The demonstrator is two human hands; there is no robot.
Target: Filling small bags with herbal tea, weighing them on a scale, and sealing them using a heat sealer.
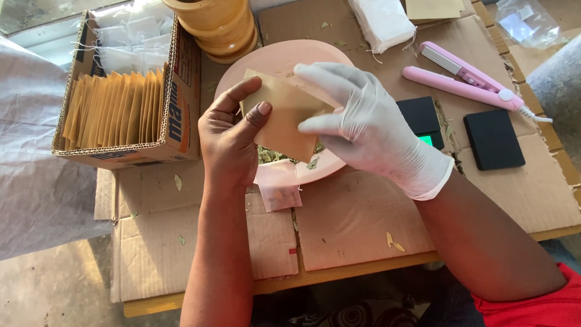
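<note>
Tan paper envelope [289,115] pinched between your bare left hand [233,136] and gloved right hand [363,124], above the pink plate [272,60] (leaves beneath mostly hidden).

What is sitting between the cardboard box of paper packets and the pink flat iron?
In the head view, the pink plate lies between them, with both hands, left hand and gloved right hand, holding a tan packet above it.

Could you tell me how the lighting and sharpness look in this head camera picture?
Head view: bright daylight, mostly sharp; glare washes out the white bags at top left, and the gloved right hand looks slightly overexposed over the tan envelope.
</note>
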